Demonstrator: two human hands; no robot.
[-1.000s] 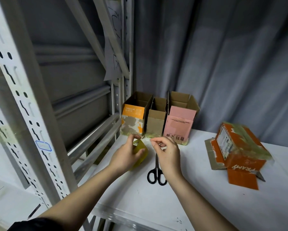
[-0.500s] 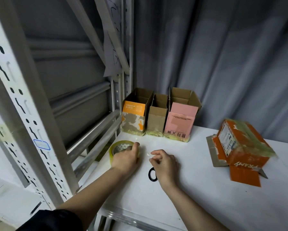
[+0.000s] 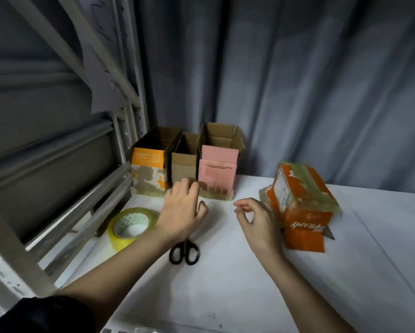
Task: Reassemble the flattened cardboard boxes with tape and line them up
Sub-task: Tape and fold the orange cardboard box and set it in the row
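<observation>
Boxes stand in a row at the back of the white desk [image 3: 249,284], against the grey curtain [image 3: 297,80]: an orange-topped box [image 3: 148,170] on the left, a plain brown box [image 3: 183,162] in the middle, a pink-fronted box [image 3: 217,169] on the right — all three upright, open at the top and touching side by side. My left hand [image 3: 181,210] hovers just in front of the brown one, its fingers [image 3: 189,186] loosely spread and holding nothing. My right hand [image 3: 257,219] hangs over the desk to the right, thumb and forefinger curled toward each other with a gap between them, nothing in them that I can make out. Just beside that hand lies an orange box [image 3: 300,195] on its side, wrapped in yellowed tape, resting on a flat orange piece of cardboard [image 3: 305,241]. The tape roll [image 3: 129,227] lies flat near the desk's left edge, beside my left wrist. Black scissors [image 3: 184,253] lie partly under my left forearm — only the handles show. A grey metal rack [image 3: 57,164] stands to the left.
</observation>
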